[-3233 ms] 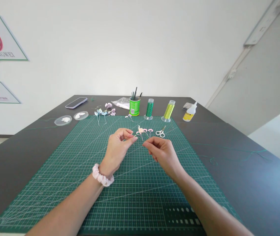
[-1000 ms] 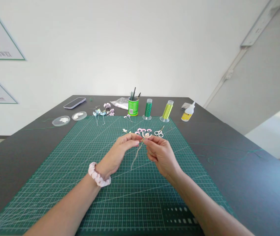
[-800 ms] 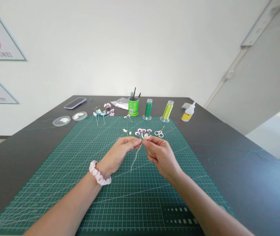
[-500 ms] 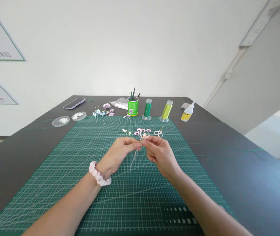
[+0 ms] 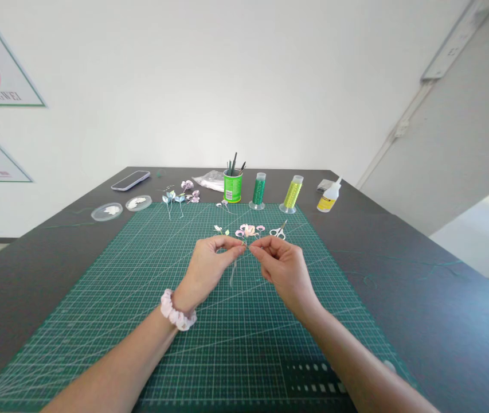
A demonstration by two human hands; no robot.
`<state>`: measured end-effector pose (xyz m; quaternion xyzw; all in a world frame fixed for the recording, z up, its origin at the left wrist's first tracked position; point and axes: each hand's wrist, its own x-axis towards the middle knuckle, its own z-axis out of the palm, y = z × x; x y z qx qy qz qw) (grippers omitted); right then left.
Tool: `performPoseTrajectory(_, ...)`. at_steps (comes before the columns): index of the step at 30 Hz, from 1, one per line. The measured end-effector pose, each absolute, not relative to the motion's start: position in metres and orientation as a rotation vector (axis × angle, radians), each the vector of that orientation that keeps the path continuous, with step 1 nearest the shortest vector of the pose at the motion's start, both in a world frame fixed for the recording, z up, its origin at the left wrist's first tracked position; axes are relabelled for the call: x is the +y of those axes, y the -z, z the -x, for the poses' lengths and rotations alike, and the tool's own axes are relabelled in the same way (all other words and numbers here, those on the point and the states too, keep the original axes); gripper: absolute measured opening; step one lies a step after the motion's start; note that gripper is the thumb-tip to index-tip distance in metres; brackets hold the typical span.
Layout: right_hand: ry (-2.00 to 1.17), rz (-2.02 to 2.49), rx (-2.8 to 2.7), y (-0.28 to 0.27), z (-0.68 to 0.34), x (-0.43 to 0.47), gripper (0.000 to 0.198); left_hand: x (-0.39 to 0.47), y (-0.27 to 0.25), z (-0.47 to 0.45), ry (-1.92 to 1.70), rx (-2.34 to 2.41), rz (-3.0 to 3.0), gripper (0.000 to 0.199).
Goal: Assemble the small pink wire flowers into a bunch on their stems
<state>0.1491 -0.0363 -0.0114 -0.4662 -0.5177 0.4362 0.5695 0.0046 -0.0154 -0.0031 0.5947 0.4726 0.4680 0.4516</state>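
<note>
My left hand [image 5: 215, 259] pinches the thin stem of a small peach-coloured artificial flower [image 5: 250, 230] between thumb and forefinger. The blossom stands just above the fingertips, and pale strands hang below them. Close beside it, my right hand [image 5: 285, 265] is closed in a pinch, its tips a little apart from the left ones; what it holds is too small to make out. Behind the held flower lie several pink-purple flowers [image 5: 261, 228], partly covered by it. White-handled scissors [image 5: 278, 232] lie just beyond my right hand. A white bud with leaves [image 5: 219, 229] lies beyond my left hand.
A green cutting mat [image 5: 149, 344] covers the table's middle. Along the back stand a green can of tools [image 5: 233, 188], a green thread spool [image 5: 258, 192], a yellow spool [image 5: 292, 195] and a glue bottle [image 5: 328, 197]. To the left are blue flowers [image 5: 173, 198], shallow dishes [image 5: 106, 211] and a phone [image 5: 130, 180].
My fingertips have drawn slightly apart, and the right hand has come off the flower's base. The peach blossom now stands more upright above the left fingertips.
</note>
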Motion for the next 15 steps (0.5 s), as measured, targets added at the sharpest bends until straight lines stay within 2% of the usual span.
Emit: performPoseTrajectory(15,-1.115,1.008,-1.136,0.0084,-0.1414,-0.0395,0.019,-0.0162,0.0002,-0.0043,-1.200,1.263,-1.611,0.010)
